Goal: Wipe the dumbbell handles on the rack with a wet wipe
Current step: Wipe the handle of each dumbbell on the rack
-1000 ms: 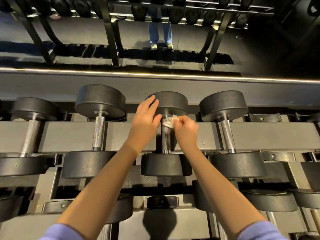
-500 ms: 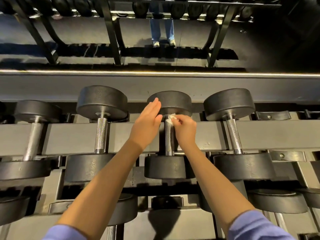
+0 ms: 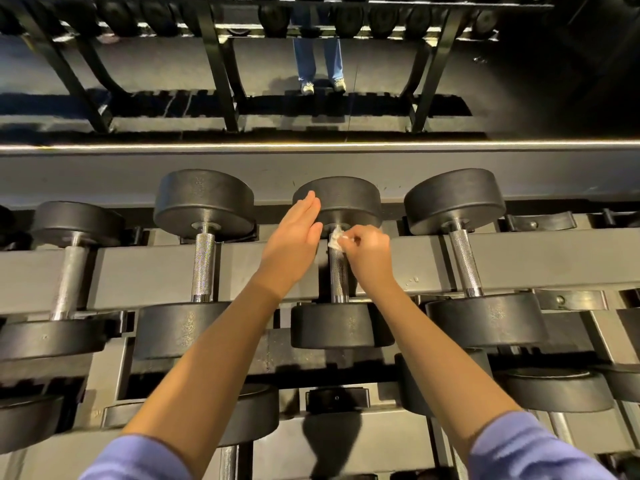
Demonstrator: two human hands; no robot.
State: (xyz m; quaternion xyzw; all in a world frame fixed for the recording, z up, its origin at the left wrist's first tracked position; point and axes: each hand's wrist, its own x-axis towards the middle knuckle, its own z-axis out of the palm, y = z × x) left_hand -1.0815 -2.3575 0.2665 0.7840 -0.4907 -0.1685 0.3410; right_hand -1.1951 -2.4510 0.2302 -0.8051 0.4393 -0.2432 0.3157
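Several black dumbbells with knurled steel handles lie across the grey rack [image 3: 145, 271]. On the middle dumbbell [image 3: 341, 325], my right hand [image 3: 369, 256] pinches a small white wet wipe [image 3: 335, 240] against the far end of the handle [image 3: 338, 278], just under the far weight head. My left hand [image 3: 294, 237] has straight fingers resting flat against the left side of that far head.
Neighbouring dumbbells lie to the left [image 3: 204, 261] and to the right [image 3: 465, 261], with more on a lower tier [image 3: 554, 389]. Beyond the rack a mirror reflects another rack and a person's legs in jeans [image 3: 317, 60].
My right hand has slid the wipe up the handle toward the far weight head. My left hand has stayed against that head.
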